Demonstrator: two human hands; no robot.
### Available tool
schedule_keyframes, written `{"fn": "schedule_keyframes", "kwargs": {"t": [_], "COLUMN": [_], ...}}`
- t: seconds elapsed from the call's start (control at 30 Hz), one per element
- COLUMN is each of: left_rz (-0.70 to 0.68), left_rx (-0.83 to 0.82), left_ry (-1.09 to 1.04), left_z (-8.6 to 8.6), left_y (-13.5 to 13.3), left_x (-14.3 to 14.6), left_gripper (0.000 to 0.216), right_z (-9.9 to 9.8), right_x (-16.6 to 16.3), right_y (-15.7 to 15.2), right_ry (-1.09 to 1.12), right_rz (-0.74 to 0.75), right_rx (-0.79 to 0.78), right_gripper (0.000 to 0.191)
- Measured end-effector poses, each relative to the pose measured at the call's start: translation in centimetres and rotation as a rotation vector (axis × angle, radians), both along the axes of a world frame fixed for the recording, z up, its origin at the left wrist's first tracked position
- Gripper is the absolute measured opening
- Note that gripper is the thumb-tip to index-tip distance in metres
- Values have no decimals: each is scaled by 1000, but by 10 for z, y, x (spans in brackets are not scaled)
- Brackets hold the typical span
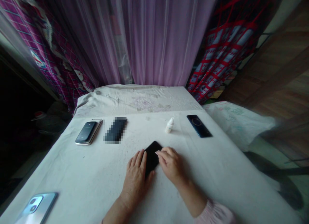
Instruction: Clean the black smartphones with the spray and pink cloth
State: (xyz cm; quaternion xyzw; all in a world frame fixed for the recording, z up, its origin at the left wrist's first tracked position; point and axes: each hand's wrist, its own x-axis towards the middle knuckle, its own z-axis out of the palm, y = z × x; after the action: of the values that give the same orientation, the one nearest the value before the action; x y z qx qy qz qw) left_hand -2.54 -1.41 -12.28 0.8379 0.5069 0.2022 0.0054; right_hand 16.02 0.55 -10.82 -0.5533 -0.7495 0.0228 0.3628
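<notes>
A black smartphone (152, 157) lies tilted on the white-covered table, its dark face up. My left hand (135, 174) holds it by the left edge and lower end, with the fingers along the side and the thumb at the near corner. Over its right edge, my right hand (172, 163) is closed in a pinch, fingertips at the phone's surface. Something small and pale shows at those fingertips, but I cannot make out what it is. A small white spray bottle (169, 126) stands upright just beyond my right hand.
Another dark phone (199, 126) lies at the right. Two stacked phones (87, 132) and a pixelated dark object (116, 130) lie at the left. A silvery-blue phone (38, 209) is at the near left. Purple curtains (159, 40) hang behind the table (96, 179).
</notes>
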Motion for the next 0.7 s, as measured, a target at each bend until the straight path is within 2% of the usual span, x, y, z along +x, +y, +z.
{"fn": "schedule_keyframes", "kwargs": {"t": [0.17,0.37,0.43,0.7], "left_rz": [-10,-19,-20,-25], "left_rx": [5,-2,-13,-38], "left_ry": [-8,-18,-14,-11], "left_z": [-1,-1,-1,3], "left_y": [1,2,3,4], "left_x": [0,-1,-1,0], "left_gripper": [63,61,60,58], "right_z": [-3,4,5,-1], "right_x": [17,-8,-11,10], "right_y": [13,-3,-4,16], "right_ry": [17,-26,-25,-16], "right_rz": [-130,42,53,-125], "right_rx": [17,-3,-10,-8], "right_gripper": [24,25,25,25]}}
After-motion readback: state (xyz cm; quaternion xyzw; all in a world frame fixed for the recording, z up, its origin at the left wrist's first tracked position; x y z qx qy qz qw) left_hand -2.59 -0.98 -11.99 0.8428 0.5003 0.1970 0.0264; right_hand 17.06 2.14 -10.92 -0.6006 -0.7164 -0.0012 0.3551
